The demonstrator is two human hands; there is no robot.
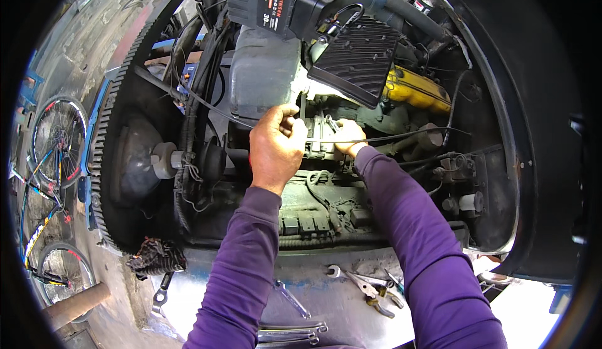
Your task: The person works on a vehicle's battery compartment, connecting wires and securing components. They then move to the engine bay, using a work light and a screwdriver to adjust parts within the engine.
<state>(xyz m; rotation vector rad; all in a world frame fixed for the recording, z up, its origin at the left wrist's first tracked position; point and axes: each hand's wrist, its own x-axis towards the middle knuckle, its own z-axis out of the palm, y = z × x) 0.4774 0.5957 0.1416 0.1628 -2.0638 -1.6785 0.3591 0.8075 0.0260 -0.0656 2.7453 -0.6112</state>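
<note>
My left hand (276, 147) reaches into an engine bay, fingers curled in beside a dark upright strip (303, 105). What lies between the fingers, if anything, is hidden. Right of it, a ribbed, light metal housing (321, 137), which looks like an alternator, sits low among the engine parts. My right hand (349, 137) is closed at its right side, next to a small shiny metal piece (330, 123); its grip is too covered to make out. A thin cable (401, 137) crosses in front of the right hand.
Above the hands hang a black battery pack (258, 4) and a finned lamp (354, 57) shining downward. A yellow engine cover (417, 90) is at right. Pliers (376, 297), several wrenches (291, 335) and a dark cloth bundle (158, 258) lie along the front. A bicycle (59, 139) stands left.
</note>
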